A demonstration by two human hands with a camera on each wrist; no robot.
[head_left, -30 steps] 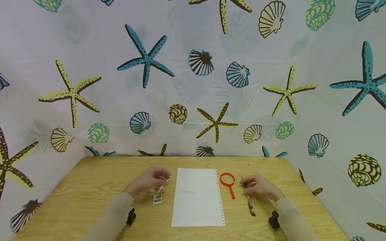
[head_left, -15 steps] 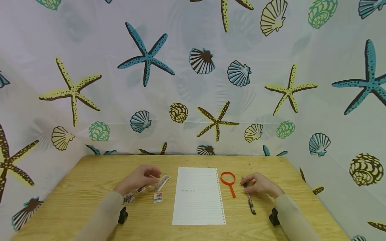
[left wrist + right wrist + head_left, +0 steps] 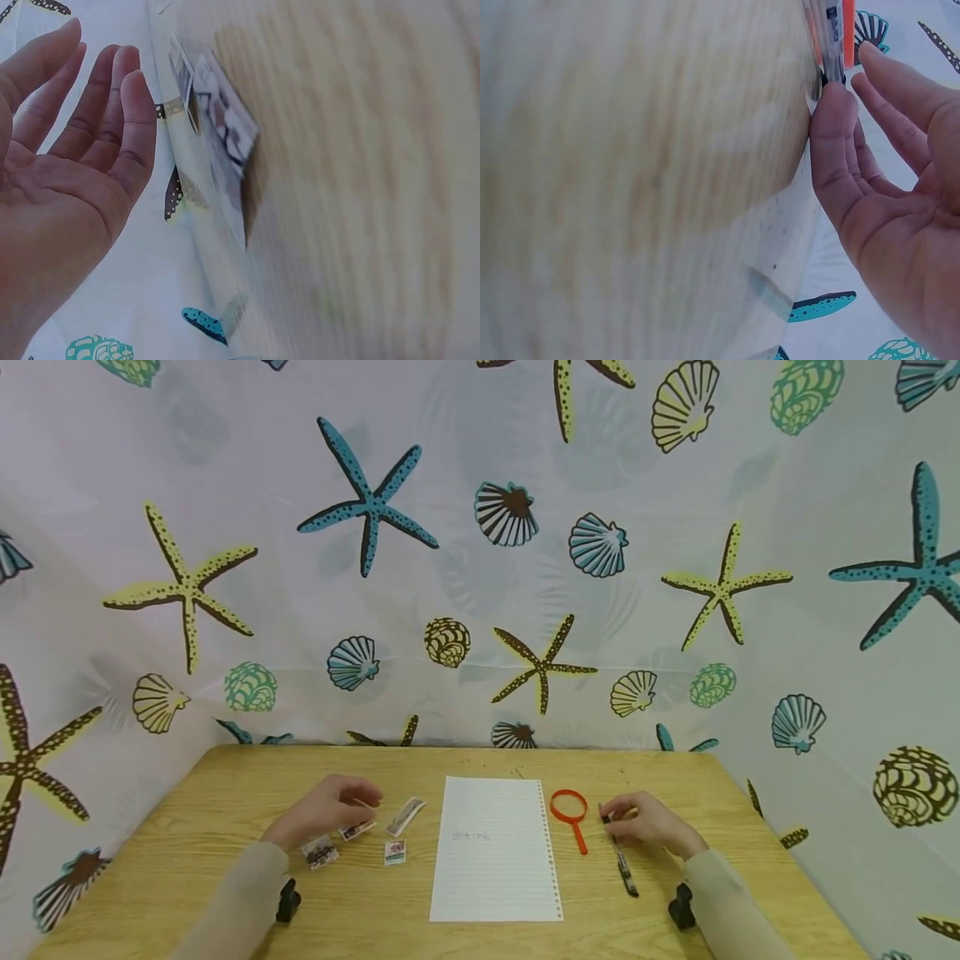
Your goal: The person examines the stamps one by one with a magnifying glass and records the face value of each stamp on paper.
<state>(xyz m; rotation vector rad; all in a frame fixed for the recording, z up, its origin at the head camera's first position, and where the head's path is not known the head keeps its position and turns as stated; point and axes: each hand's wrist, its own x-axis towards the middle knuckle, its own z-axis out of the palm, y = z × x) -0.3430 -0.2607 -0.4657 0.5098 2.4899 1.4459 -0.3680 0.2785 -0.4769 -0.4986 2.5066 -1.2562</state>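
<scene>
- Left hand point(image 3: 330, 810): thumb and fingertips apart, fingers loosely bent. Location: 9 o'clock from the white, ruled paper sheet point(image 3: 496, 877), above the yellowish wood-grain table point(image 3: 510, 940).
- Right hand point(image 3: 648, 822): thumb and fingertips apart, fingers loosely bent. Location: 3 o'clock from the sheet, over the upper part of the slim pen with clear barrel and black ends point(image 3: 626, 872). Contact between hand and pen: cannot be determined.
- Pen: rests on the table at 3 o'clock from the sheet, one end toward 11 o'clock, the other toward 5 o'clock.
- Small printed paper pictures, four visible, lying apart from one another. Positions relative to the left hand: dark-printed picture point(image 3: 320, 852) at 6 o'clock; partly covered picture point(image 3: 358, 831) at 4 o'clock, just beside the fingers; narrow rectangular picture point(image 3: 406, 816) at 3 o'clock; near-square, white-bordered picture point(image 3: 394, 852) at 4 o'clock, farther out.
- Round, red-framed magnifying glass point(image 3: 569, 807): lies between sheet and pen, handle toward 5 o'clock.
- Sheet: perforated edge at 3 o'clock; faint handwriting, not legible.
- White curtain printed with starfish and shells point(image 3: 420, 597): hangs at 12 o'clock, beyond the table.
</scene>
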